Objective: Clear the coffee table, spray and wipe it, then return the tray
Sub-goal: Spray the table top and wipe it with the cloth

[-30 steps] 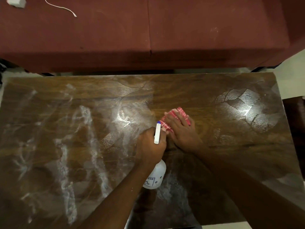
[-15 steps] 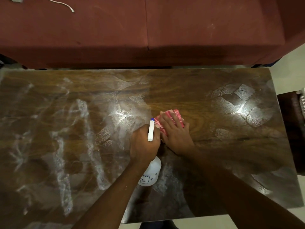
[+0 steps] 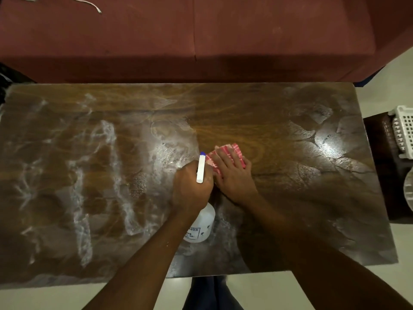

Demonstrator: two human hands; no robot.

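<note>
The dark wooden coffee table (image 3: 279, 121) fills the view, streaked with white spray smears on its left half and wet patches at the right. My left hand (image 3: 190, 189) grips a white spray bottle (image 3: 201, 224) near the table's middle, its white nozzle with a blue tip pointing away from me. Just to the right, my right hand (image 3: 232, 175) lies flat on a folded red-and-white cloth (image 3: 234, 151), pressing it onto the wood. The two hands almost touch.
A dark red sofa (image 3: 201, 36) runs along the table's far edge, with a white cable (image 3: 87, 3) on its seat. A white slotted basket (image 3: 404, 130) stands on a dark side table (image 3: 380, 166) at the right. Pale floor lies along the near edge.
Both hands, the bottle and the cloth keep nearly the same spot on the table. The view has shifted, bringing the basket and side table into sight at the right.
</note>
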